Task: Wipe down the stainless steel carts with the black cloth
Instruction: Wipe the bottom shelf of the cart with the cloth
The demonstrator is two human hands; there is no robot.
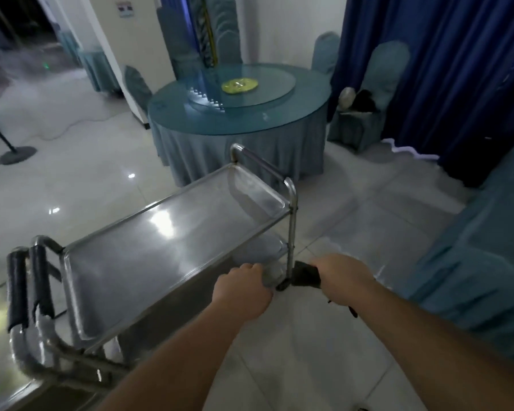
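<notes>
1. Landmark = near cart (pixel 172 241), stainless, two-tier. Long axis runs from its black-padded handle (pixel 40 280) at lower left up to the bare far-end rail (pixel 261 164) at upper right. Top tray bare, shiny.

2. Black cloth (pixel 305 274) sits low on the cart's right long side, just beside the corner post (pixel 291 232) near the far end, down at about lower-shelf level. Cloth bunched; a thin strand hangs under the wrist.

3. Right hand (pixel 343 277): fingers closed round the cloth, a firm fistful. Cloth sticks out of the fist toward the post, i.e. pointing left at the cart. Touching the post or just short of it — can't tell, blurry.

4. Left hand (pixel 244 289): curled over the cart's lower-shelf edge (pixel 269 275), just left of the post. Looks like a steadying hold on the edge; exact finger closure hidden from this angle.

5. Key relation: post is vertical, standing between the two hands; cloth lies to its right, free hand to its left. R hand nearer the post and the only one with cloth.

6. Judgement: step in hand = wiping post/lower shelf at the far-right corner. Next stroke prob. runs up-down along the post, or left along the shelf edge, parallel to cart's long axis.

7. Second cart (pixel 18 295) nests against the handle end of the first; well apart from both hands.
</notes>
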